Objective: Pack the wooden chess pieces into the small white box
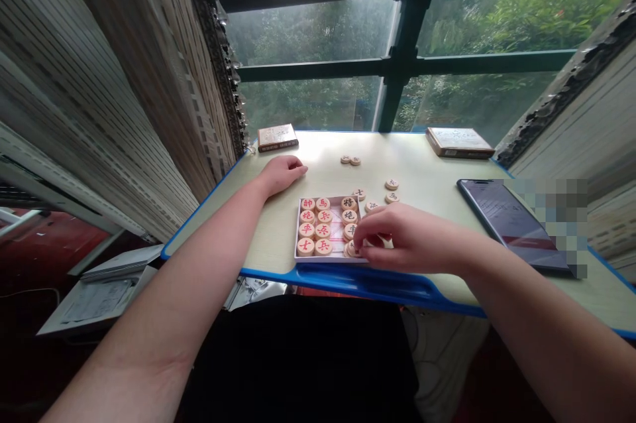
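Observation:
A shallow white box point(297, 227) holds Chinese chess pieces near the table's front edge. Two columns of red-marked pieces point(322, 231) fill its left side. On its right stands a column of black-marked pieces point(349, 203). My right hand point(397, 234) reaches over the box's near right corner, thumb and fingers closed on a chess piece point(352, 250) there; the fingers partly cover it. Beyond the box's left side, my left hand point(282, 174) rests on the tabletop, fingers loosely bent and holding nothing. Beside my right hand lie loose pieces, including one wooden disc point(392, 197).
Two more loose pieces point(350, 160) lie toward the back of the blue-edged table point(228, 227). Small cardboard boxes stand at the back left point(277, 137) and back right point(460, 142). A dark phone or tablet point(517, 224) lies at right. Curtains point(114, 65) flank the window.

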A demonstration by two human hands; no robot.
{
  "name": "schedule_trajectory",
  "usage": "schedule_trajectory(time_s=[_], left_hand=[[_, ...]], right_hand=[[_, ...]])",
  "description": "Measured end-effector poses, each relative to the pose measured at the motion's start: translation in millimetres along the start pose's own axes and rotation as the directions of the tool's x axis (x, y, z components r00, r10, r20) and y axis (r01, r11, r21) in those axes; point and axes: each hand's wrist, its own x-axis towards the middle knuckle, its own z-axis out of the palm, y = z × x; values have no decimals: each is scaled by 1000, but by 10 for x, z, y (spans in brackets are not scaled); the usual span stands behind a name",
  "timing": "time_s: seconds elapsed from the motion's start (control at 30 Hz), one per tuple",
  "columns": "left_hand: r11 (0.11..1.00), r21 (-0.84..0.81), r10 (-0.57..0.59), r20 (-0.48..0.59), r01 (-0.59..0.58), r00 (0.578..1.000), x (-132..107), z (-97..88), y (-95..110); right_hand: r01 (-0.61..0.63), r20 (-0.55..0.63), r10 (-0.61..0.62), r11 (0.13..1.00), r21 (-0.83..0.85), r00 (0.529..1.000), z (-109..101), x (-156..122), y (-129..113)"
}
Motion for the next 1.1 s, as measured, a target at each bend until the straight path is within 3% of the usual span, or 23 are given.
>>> schedule_trajectory(time_s=[0.1,0.3,0.53,0.87,0.97,1.1], left_hand=[[1000,-2,-4,2,4,1000,-6,1,6],[1000,-9,-10,-3,10,1000,-7,2,6],[1000,-16,-2,0,2,1000,3,3,-17],[999,-44,-12,-12,11,1000,-11,-1,15],[999,-33,-14,-9,14,1000,-16,-6,26],[1000,-19,-12,0,12,1000,-10,0,17]], right_hand=[[21,-47,-21,1000,7,999,2,-6,24],[24,61,-24,1000,4,998,6,12,58],[-15,-6,15,1000,-6,1000,41,41,85],[-48,13,48,999,-5,999,20,39,59],[24,-110,-25,1000,-15,994,33,56,87],[56,-361,-95,992,-115,928,94,129,166]])
